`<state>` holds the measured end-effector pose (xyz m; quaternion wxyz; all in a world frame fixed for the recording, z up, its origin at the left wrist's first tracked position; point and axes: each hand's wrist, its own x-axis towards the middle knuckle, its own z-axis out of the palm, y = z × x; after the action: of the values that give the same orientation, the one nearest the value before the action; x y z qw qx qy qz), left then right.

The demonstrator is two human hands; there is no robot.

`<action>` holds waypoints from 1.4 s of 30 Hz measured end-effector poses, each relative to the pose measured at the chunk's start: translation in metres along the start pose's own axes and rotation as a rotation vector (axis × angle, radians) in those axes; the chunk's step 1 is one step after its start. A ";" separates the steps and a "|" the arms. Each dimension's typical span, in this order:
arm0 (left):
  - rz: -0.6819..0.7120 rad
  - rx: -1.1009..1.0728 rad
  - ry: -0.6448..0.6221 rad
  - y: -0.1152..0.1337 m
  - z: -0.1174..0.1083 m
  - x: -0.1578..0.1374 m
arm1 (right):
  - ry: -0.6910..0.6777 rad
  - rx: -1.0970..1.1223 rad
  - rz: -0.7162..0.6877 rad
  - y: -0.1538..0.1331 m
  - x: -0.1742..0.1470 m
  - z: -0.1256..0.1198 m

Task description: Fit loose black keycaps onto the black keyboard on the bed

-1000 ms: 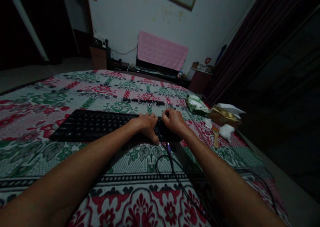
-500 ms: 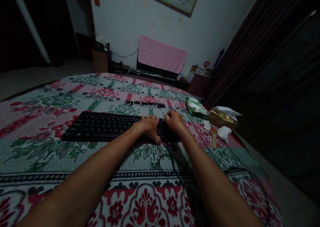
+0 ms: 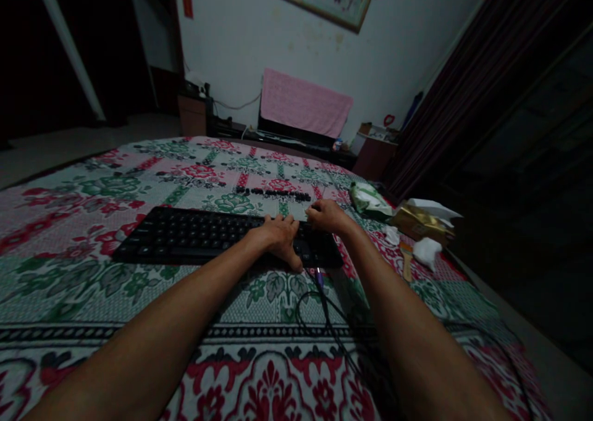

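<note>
The left hand point(image 3: 280, 239) spreads, apparently steadying the keyboard point(image 3: 194, 234) beneath; the right hand point(image 3: 327, 216) curls alongside, contents too dark to tell.

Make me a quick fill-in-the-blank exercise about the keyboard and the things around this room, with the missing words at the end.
1. The left hand rests spread on the keyboard, whose colour is ____.
2. Seen from the person's side, the paintbrush lies to the ____ of the keyboard.
3. The connector near the keyboard's near edge is ____.
4. The towel by the far wall is ____.

Missing words: black; right; purple; pink.
</note>
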<state>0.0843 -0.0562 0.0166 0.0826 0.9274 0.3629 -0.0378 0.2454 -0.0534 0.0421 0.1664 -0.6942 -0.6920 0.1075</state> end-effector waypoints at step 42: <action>0.000 0.001 -0.032 0.000 -0.002 -0.002 | -0.110 0.141 -0.365 0.023 -0.014 -0.012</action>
<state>0.0833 -0.0573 0.0190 0.0880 0.9268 0.3613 -0.0528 0.2714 -0.0685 0.0436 0.1933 -0.5370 -0.8051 0.1617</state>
